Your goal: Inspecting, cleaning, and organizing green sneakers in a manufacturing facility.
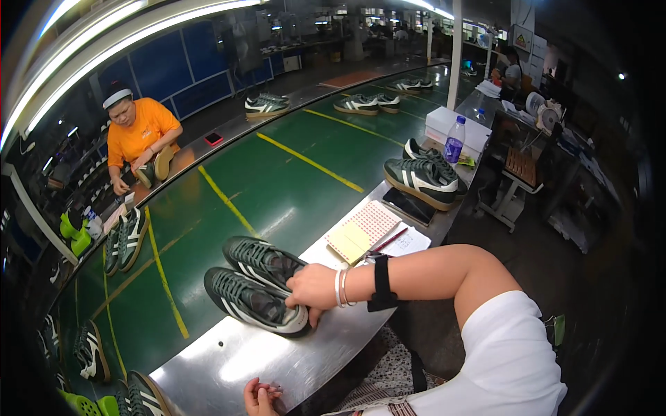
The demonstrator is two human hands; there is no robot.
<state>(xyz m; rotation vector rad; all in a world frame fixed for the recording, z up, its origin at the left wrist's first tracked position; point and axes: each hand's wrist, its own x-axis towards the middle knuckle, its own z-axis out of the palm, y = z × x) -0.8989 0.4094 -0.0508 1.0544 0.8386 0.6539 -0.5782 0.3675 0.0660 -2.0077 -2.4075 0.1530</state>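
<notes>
A pair of dark green sneakers with white stripes lies side by side, toes pointing up and left, across the green belt and the metal ledge. My right hand [316, 288] grips the pair at the heel end, its fingers at the openings of the near sneaker [243, 298] and the far sneaker [253, 253]. Low in the picture, over the ledge's near edge, my left hand [261, 398] is curled with its fingertips together. Whatever those fingers hold, if anything, is too small to make out. The sneakers' insides are partly hidden by my right hand.
Beyond my right forearm lie a sticker sheet with a yellow pad [350, 243], a red pen [390, 240], a dark phone [409, 206], more sneakers [423, 180], a purple-labelled bottle [454, 139] and a white box [444, 125]. Across the green belt [208, 229], a co-worker in orange [142, 132] handles shoes.
</notes>
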